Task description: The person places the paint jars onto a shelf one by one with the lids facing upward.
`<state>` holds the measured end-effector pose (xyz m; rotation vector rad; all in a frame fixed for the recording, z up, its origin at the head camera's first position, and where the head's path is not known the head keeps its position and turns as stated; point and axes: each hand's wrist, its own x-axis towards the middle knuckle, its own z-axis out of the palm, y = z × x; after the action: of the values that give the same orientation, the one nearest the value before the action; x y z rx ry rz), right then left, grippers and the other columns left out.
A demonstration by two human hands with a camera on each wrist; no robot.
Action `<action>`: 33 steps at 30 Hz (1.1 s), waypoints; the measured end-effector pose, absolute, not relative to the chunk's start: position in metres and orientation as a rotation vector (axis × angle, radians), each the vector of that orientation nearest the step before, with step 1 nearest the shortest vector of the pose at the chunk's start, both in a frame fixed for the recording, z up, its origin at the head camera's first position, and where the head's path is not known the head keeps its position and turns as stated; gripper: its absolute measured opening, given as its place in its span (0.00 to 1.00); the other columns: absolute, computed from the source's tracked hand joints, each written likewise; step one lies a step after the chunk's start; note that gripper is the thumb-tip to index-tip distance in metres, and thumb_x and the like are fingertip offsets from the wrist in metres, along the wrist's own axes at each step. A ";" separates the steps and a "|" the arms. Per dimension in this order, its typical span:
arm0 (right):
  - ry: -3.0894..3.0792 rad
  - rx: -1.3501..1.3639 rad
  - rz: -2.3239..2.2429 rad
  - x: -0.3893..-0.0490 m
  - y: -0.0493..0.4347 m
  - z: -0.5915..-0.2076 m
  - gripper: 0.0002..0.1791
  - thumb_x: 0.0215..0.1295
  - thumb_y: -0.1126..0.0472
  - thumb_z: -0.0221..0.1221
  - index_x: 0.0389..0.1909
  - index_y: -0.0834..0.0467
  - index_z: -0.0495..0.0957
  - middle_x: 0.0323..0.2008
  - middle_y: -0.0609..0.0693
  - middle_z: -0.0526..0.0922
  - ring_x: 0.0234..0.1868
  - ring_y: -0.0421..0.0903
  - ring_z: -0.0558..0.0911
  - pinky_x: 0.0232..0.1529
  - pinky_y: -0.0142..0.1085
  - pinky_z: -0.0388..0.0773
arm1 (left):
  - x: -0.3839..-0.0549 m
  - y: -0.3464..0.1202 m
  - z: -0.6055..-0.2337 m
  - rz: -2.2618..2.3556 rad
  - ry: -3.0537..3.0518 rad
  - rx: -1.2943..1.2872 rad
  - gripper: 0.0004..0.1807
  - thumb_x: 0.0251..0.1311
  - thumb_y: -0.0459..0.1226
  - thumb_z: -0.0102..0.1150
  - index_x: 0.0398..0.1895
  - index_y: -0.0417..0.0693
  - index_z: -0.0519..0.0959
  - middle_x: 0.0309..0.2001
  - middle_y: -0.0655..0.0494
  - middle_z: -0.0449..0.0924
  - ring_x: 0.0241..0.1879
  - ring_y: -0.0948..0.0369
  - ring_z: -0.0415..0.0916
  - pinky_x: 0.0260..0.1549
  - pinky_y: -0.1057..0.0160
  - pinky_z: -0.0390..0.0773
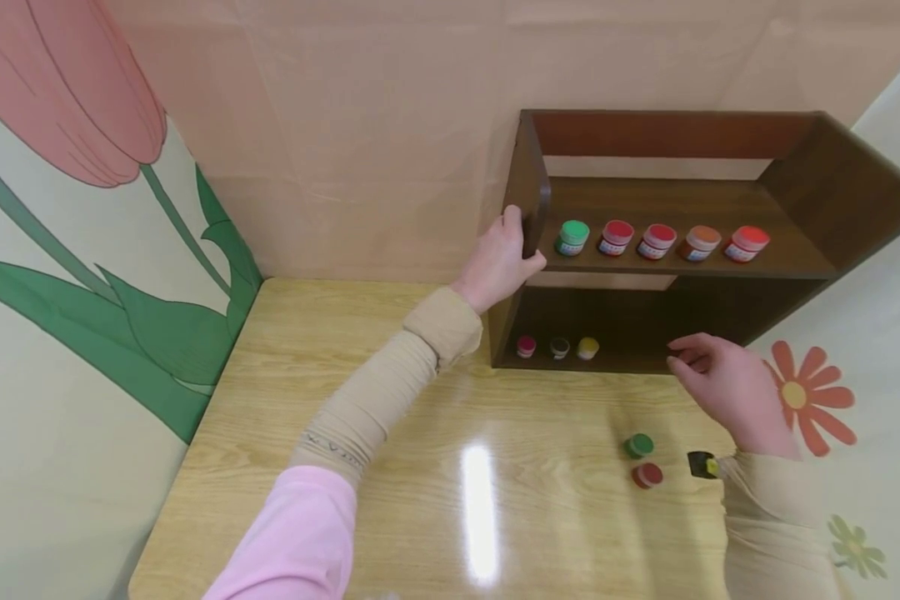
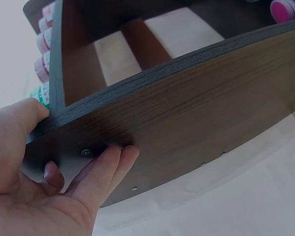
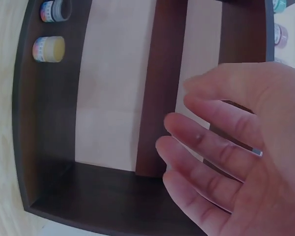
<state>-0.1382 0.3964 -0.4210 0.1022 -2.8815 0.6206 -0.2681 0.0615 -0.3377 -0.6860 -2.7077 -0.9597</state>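
Observation:
My left hand [image 1: 498,262] grips the left side panel of a dark brown two-tier shelf [image 1: 720,200]. Its thumb lies at the panel's front edge and its fingers [image 2: 105,169] rest against the outer face. In front of the lower tier's right part hovers my right hand [image 1: 735,387], fingers loosely bent and holding nothing. On the upper tier stand a light green jar [image 1: 572,238], an orange-brown jar [image 1: 700,243] and several red jars [image 1: 657,242]. A magenta jar [image 1: 526,347], a black jar [image 1: 559,347] and a yellow jar [image 3: 49,49] stand at the lower tier's left.
A dark green jar [image 1: 639,446] and a dark red jar [image 1: 648,475] are on the wooden table [image 1: 390,500], nearer than the shelf. Cloth with a tulip print [image 1: 67,92] hangs at the left, and cloth with a red flower [image 1: 813,396] at the right.

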 end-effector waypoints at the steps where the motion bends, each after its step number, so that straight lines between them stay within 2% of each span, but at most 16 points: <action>1: -2.893 0.113 0.630 -0.136 0.397 -0.423 0.13 0.68 0.59 0.64 0.49 0.60 0.82 0.37 0.56 0.85 0.33 0.54 0.82 0.28 0.43 0.74 | -0.268 0.062 -0.338 -0.962 -2.708 -0.686 0.25 0.64 0.40 0.61 0.55 0.36 0.63 0.41 0.48 0.72 0.38 0.56 0.77 0.36 0.62 0.77; 6: -2.941 0.168 0.638 -0.125 0.401 -0.441 0.14 0.63 0.64 0.66 0.50 0.61 0.81 0.39 0.59 0.84 0.38 0.61 0.83 0.30 0.49 0.77 | -0.270 0.062 -0.338 -0.962 -2.707 -0.684 0.26 0.63 0.39 0.61 0.56 0.35 0.62 0.42 0.48 0.72 0.38 0.56 0.77 0.36 0.62 0.78; 11: -3.007 0.209 0.666 -0.116 0.407 -0.468 0.17 0.57 0.66 0.69 0.49 0.63 0.82 0.40 0.60 0.85 0.38 0.62 0.84 0.33 0.53 0.79 | -0.270 0.062 -0.337 -0.957 -2.723 -0.677 0.26 0.64 0.40 0.61 0.57 0.36 0.62 0.41 0.48 0.72 0.38 0.56 0.77 0.36 0.63 0.77; 18: -3.196 0.121 0.727 -0.099 0.416 -0.500 0.24 0.55 0.57 0.73 0.49 0.66 0.80 0.41 0.64 0.84 0.35 0.55 0.85 0.32 0.49 0.78 | -0.269 0.063 -0.337 -0.960 -2.720 -0.690 0.27 0.64 0.40 0.61 0.58 0.35 0.62 0.42 0.48 0.72 0.38 0.56 0.77 0.36 0.64 0.77; 22: -3.294 0.057 0.764 -0.088 0.419 -0.511 0.32 0.55 0.51 0.75 0.51 0.69 0.78 0.41 0.66 0.83 0.37 0.59 0.83 0.35 0.52 0.78 | -0.270 0.063 -0.337 -0.984 -2.716 -0.679 0.26 0.64 0.40 0.61 0.57 0.36 0.62 0.42 0.48 0.72 0.38 0.56 0.77 0.36 0.63 0.77; 26: -3.353 -0.017 0.828 -0.077 0.421 -0.528 0.34 0.52 0.49 0.76 0.51 0.69 0.77 0.41 0.63 0.83 0.39 0.59 0.82 0.37 0.51 0.78 | -0.270 0.062 -0.338 -0.993 -2.718 -0.665 0.26 0.64 0.40 0.61 0.57 0.36 0.62 0.42 0.48 0.72 0.38 0.56 0.76 0.37 0.63 0.77; 33: -3.310 -0.082 0.985 -0.063 0.421 -0.557 0.28 0.49 0.55 0.77 0.47 0.64 0.77 0.37 0.55 0.84 0.37 0.51 0.81 0.35 0.44 0.76 | -0.268 0.062 -0.338 -0.987 -2.729 -0.665 0.26 0.64 0.41 0.61 0.57 0.36 0.62 0.41 0.48 0.71 0.38 0.56 0.76 0.36 0.63 0.77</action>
<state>-0.0632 0.4213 -0.5572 -0.0821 -3.3099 0.9850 -0.2681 0.0619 -0.3378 -0.6647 -2.7294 -0.9869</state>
